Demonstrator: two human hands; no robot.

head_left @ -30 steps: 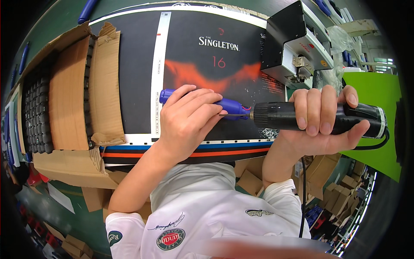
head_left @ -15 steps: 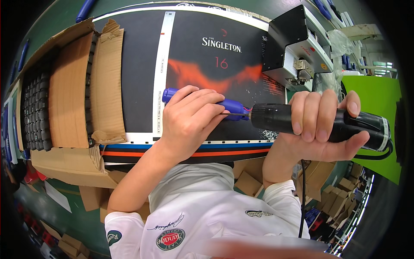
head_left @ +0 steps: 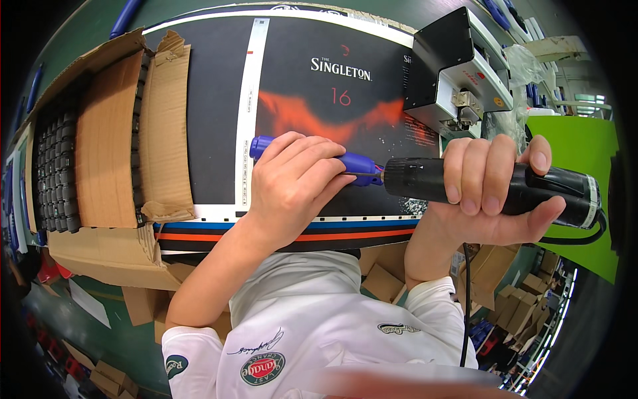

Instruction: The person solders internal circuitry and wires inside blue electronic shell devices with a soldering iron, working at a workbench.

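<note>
My left hand [head_left: 287,186] is closed around a blue plastic tube-shaped housing [head_left: 359,165], which lies sideways over the printed sheet. A little red wire shows at the housing's right end. In my right hand [head_left: 488,193] is a black electric screwdriver [head_left: 417,179], held level with its nose to the left. Its thin bit meets the right end of the housing, close to my left fingertips. The exact contact point is too small to make out. A black cable loops from the screwdriver's back end.
At left stands an open cardboard box [head_left: 166,126] with rows of black parts around a cardboard divider. A dark printed sheet [head_left: 312,40] covers the worktop. A black-and-white metal device [head_left: 438,73] sits at back right, beside a bright green panel [head_left: 578,146].
The screwdriver and my right hand have shifted slightly left, nearer the blue housing. My left hand and the housing have hardly moved.
</note>
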